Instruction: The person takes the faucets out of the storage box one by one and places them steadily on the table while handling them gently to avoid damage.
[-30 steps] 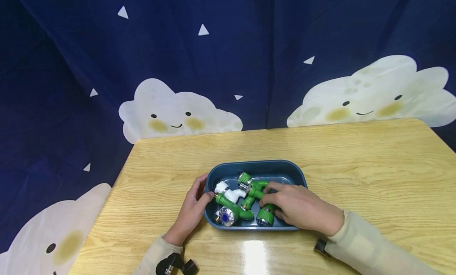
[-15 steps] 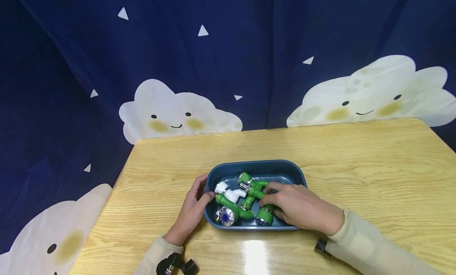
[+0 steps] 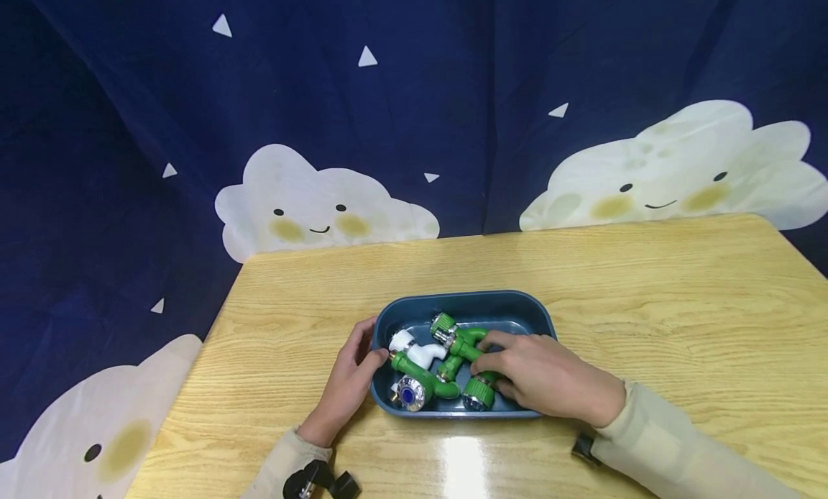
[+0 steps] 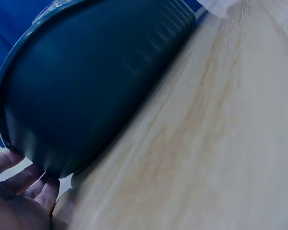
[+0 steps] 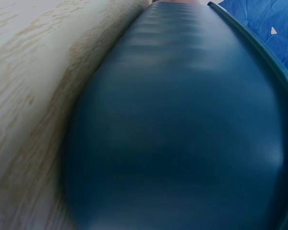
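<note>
In the head view, a dark blue plastic bin [image 3: 517,303] stands on the table with several taps in it. My left hand [image 3: 349,377] holds the bin's left end, thumb over the rim and fingers outside; the left wrist view shows those fingers [image 4: 26,184] against the outer wall. My right hand [image 3: 540,373] reaches in over the right side and grips a green tap with a ribbed knob [image 3: 479,394], its body partly hidden under the fingers. Beside it lie other green taps [image 3: 461,346], a white tap [image 3: 423,354], and a green tap with a chrome, blue-centred handle [image 3: 412,392].
The bin sits on a wooden table [image 3: 647,305], near its front. Behind the table hangs a dark blue curtain [image 3: 466,111] with cloud prints. The right wrist view is mostly filled by the bin's outer wall [image 5: 182,124].
The ribbed knob of the green tap in my right hand has shifted slightly left inside the bin. My left hand and the bin look the same.
</note>
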The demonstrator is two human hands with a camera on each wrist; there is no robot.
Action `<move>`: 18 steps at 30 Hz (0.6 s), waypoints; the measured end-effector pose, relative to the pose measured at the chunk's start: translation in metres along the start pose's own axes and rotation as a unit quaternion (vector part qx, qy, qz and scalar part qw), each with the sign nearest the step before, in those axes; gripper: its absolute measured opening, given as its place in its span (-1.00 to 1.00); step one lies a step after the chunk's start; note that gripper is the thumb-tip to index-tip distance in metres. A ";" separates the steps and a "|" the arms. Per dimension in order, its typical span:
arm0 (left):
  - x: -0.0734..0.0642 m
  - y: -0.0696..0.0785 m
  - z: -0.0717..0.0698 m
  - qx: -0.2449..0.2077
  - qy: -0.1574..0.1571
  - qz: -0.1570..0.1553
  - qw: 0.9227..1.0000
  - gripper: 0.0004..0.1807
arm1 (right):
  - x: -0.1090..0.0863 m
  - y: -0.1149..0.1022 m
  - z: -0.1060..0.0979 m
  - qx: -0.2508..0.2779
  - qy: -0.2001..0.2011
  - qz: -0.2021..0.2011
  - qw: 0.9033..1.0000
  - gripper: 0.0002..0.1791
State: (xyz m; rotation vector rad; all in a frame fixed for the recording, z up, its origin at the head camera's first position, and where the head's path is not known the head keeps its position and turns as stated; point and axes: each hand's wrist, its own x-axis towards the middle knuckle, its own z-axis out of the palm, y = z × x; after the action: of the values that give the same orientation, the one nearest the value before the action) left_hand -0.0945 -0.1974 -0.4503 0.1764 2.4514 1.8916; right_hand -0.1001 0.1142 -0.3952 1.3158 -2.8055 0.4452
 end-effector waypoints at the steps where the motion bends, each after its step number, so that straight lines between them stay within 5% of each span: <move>1: 0.000 0.000 0.000 -0.001 0.000 0.000 1.000 -0.48 | 0.000 0.000 0.000 -0.001 0.001 -0.001 1.000 -0.64; 18: -0.001 0.000 0.001 0.001 0.003 -0.007 1.000 -0.48 | -0.001 0.002 0.000 -0.018 0.017 -0.025 0.999 -0.66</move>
State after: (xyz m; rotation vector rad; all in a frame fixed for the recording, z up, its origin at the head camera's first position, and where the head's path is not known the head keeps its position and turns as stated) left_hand -0.0937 -0.1968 -0.4501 0.1531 2.4514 1.8888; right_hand -0.1007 0.1158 -0.3959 1.3542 -2.7344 0.4099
